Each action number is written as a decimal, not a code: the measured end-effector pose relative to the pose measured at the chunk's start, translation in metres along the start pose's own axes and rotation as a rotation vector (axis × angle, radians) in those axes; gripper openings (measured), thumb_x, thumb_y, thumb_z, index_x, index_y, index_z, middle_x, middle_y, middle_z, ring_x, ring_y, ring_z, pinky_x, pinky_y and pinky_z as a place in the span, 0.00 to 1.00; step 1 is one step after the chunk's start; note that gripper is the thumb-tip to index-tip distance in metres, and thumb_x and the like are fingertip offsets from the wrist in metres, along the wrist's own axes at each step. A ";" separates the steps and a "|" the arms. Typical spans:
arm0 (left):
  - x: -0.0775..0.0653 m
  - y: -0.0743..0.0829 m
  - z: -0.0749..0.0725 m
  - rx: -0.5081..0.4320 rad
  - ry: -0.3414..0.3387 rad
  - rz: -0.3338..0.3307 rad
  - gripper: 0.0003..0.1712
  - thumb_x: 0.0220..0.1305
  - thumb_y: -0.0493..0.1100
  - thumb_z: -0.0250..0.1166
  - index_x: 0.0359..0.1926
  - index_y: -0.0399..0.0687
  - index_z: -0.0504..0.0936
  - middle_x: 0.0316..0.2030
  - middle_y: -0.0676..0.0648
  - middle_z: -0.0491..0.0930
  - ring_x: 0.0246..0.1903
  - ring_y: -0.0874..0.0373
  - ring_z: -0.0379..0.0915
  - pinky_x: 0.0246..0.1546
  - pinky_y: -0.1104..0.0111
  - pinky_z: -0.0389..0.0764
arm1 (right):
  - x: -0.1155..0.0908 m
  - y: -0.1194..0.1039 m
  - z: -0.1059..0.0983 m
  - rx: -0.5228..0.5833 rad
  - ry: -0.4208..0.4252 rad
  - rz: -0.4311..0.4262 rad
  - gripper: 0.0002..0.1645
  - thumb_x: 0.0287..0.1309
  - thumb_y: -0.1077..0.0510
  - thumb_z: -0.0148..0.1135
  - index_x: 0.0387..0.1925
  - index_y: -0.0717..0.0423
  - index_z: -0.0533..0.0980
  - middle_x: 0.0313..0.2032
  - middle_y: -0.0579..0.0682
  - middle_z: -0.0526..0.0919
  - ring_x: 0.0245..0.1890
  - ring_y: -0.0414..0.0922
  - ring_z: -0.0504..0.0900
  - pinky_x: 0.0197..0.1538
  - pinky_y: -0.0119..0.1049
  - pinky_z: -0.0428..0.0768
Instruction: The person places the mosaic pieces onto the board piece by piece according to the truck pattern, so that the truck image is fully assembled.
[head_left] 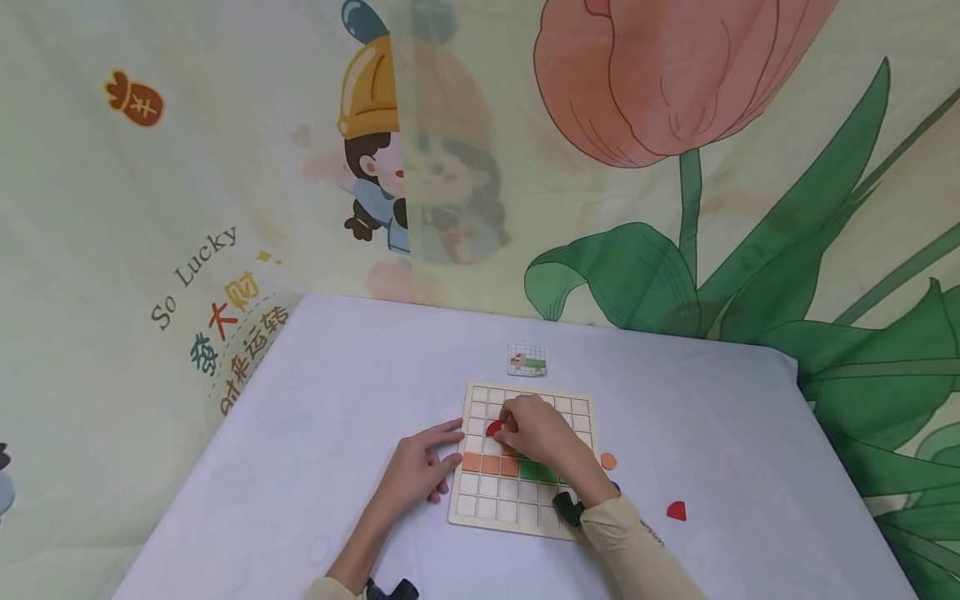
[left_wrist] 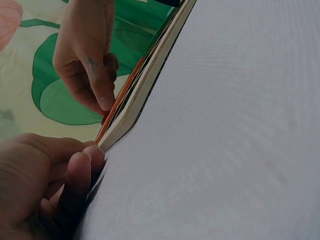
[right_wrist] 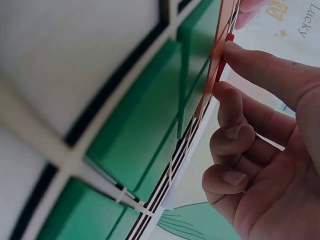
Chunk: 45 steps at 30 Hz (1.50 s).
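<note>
My right hand (head_left: 538,433) reaches over a wooden grid board (head_left: 480,507) and pinches a red quarter-round piece (head_left: 493,427) between thumb and fingers, low over its upper left squares. In the right wrist view the red piece (right_wrist: 224,60) shows edge-on at the thumb tip. My left hand (head_left: 416,471) lies at the board's left edge, fingers extended and fingertips at the rim. Orange squares (head_left: 491,465) fill part of a middle row, with green pieces (head_left: 537,471) to their right. The right hand and forearm hide part of the board.
A small picture card (head_left: 527,360) lies behind the board, showing a coloured grid pattern. Right of the board are an orange disc (head_left: 609,461), a mostly hidden blue piece (head_left: 617,487) and another red quarter-round piece (head_left: 677,511). A printed curtain hangs behind the white-covered table (head_left: 360,358).
</note>
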<state>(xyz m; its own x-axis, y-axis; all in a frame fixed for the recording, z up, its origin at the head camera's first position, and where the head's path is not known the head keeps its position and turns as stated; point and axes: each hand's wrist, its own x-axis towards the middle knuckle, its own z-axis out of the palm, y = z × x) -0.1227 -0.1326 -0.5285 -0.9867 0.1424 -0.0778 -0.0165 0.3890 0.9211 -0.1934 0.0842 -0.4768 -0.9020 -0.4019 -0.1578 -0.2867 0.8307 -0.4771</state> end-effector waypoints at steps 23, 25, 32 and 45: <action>0.001 0.001 0.003 0.007 -0.001 -0.001 0.23 0.69 0.35 0.70 0.64 0.42 0.84 0.72 0.48 0.78 0.12 0.60 0.74 0.13 0.69 0.80 | -0.004 0.006 0.001 -0.028 -0.014 -0.023 0.14 0.64 0.52 0.75 0.46 0.54 0.83 0.25 0.44 0.77 0.25 0.41 0.73 0.28 0.31 0.70; 0.001 0.001 0.003 0.007 -0.002 -0.003 0.23 0.68 0.35 0.70 0.64 0.42 0.84 0.72 0.48 0.78 0.12 0.60 0.74 0.13 0.69 0.80 | -0.005 0.007 0.001 -0.027 -0.012 -0.029 0.13 0.64 0.52 0.75 0.45 0.54 0.83 0.25 0.44 0.77 0.25 0.41 0.74 0.28 0.32 0.70; 0.000 0.001 0.004 0.012 0.003 -0.008 0.24 0.68 0.35 0.70 0.65 0.42 0.84 0.71 0.48 0.79 0.11 0.60 0.74 0.13 0.70 0.80 | -0.017 0.014 -0.005 -0.011 0.025 -0.021 0.11 0.65 0.52 0.74 0.44 0.52 0.84 0.27 0.42 0.80 0.29 0.40 0.75 0.34 0.33 0.75; 0.000 0.002 0.003 0.032 0.036 -0.022 0.26 0.68 0.35 0.71 0.66 0.44 0.83 0.72 0.48 0.78 0.12 0.59 0.74 0.13 0.71 0.79 | -0.065 0.056 -0.031 0.026 0.081 0.105 0.16 0.61 0.55 0.78 0.49 0.52 0.84 0.28 0.43 0.79 0.28 0.41 0.74 0.31 0.32 0.74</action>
<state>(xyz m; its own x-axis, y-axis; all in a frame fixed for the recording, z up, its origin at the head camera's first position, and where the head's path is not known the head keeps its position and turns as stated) -0.1221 -0.1286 -0.5277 -0.9913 0.1013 -0.0836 -0.0334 0.4205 0.9067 -0.1604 0.1689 -0.4666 -0.9501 -0.2800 -0.1377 -0.1820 0.8558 -0.4843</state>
